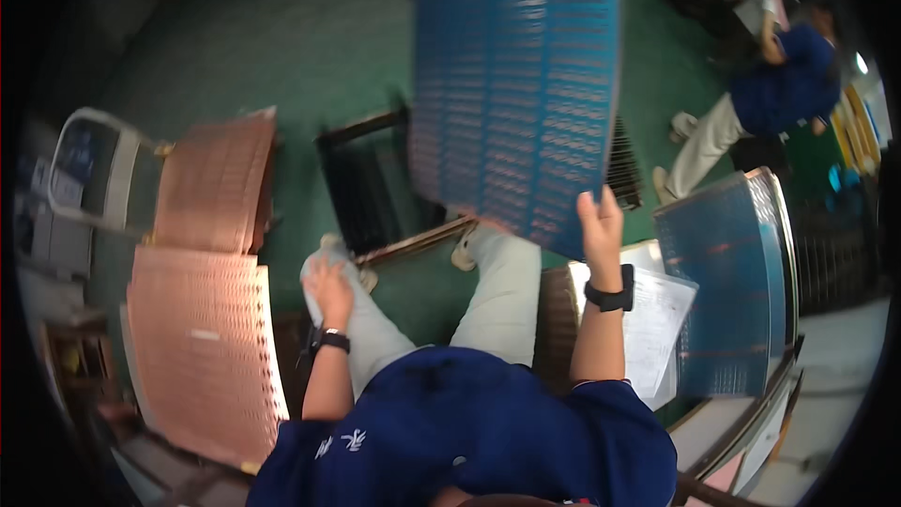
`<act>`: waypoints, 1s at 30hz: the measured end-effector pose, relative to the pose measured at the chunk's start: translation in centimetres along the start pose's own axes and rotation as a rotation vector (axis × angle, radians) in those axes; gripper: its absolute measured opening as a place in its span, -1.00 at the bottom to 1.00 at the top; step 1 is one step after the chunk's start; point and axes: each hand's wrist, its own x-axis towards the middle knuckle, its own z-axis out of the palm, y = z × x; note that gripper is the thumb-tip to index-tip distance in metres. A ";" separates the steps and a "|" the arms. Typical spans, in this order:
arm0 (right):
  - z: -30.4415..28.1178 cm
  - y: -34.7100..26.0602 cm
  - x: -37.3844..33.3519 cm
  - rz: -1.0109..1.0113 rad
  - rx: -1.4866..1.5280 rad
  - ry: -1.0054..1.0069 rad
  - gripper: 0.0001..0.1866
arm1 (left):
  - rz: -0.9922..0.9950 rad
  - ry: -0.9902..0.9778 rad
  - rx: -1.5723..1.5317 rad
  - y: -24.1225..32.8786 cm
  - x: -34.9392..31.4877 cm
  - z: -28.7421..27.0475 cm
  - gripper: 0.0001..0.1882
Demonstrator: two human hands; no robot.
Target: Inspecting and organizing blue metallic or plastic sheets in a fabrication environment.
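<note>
Right hand point(603, 228): gripping blue circuit panel point(516, 84) extending ahead-left.
Left hand point(330, 289): resting spread on trouser leg point(377, 333).
Panel: apparently being handled single-handed, likely needing steady support next.

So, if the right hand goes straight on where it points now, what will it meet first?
Most likely the blue panel, which the right hand holds near its lower right corner; depth beyond it is unclear.

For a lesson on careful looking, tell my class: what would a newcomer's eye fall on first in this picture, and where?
Most likely the large blue panel at the upper middle, held near its lower right corner by the right hand. Next come the copper-coloured sheets at the left, then another person in dark blue at the upper right.
</note>
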 end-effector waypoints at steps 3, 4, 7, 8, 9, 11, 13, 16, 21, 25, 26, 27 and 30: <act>1.8 1.1 0.8 -0.070 -0.109 0.018 -0.69 | 0.021 0.024 0.082 1.9 -0.3 -0.9 -0.74; 2.7 1.7 1.2 -0.080 -0.133 0.021 -0.68 | 0.007 0.068 0.055 2.0 -0.2 -1.2 -0.76; 6.5 3.2 1.6 -0.087 -0.128 -0.011 -0.68 | -0.069 0.109 -0.019 1.7 0.3 -1.5 -0.78; 7.8 4.1 1.5 -0.080 -0.143 -0.012 -0.67 | -0.067 0.121 -0.039 1.6 0.2 -1.7 -0.77; 9.1 5.1 1.4 -0.062 -0.222 -0.010 -0.66 | -0.062 0.131 -0.062 1.4 0.1 -2.0 -0.76; 11.5 6.4 1.4 -0.036 -0.413 -0.057 -0.64 | -0.079 0.139 -0.062 1.4 0.1 -2.3 -0.75; 13.6 9.3 1.5 -0.027 -0.518 -0.076 -0.64 | -0.072 0.188 -0.082 1.5 0.4 -2.4 -0.76; 16.0 12.4 2.0 -0.008 -0.524 -0.130 -0.65 | -0.073 0.169 -0.094 1.2 0.6 -2.1 -0.76; 17.3 14.3 2.6 0.086 -0.612 -0.190 -0.66 | -0.081 0.173 -0.102 1.4 0.8 -2.4 -0.77; 17.4 14.9 3.7 -0.046 -0.572 -0.187 -0.66 | -0.079 0.159 -0.077 1.7 1.1 -2.4 -0.79; 17.5 15.0 4.0 -0.045 -0.570 -0.192 -0.66 | -0.084 0.158 -0.075 1.8 1.2 -2.5 -0.79; 17.6 15.0 4.2 -0.039 -0.564 -0.195 -0.66 | -0.083 0.156 -0.087 1.9 1.3 -2.6 -0.79; 18.1 15.2 4.6 -0.009 -0.562 -0.208 -0.66 | -0.077 0.155 -0.094 2.0 1.5 -2.7 -0.80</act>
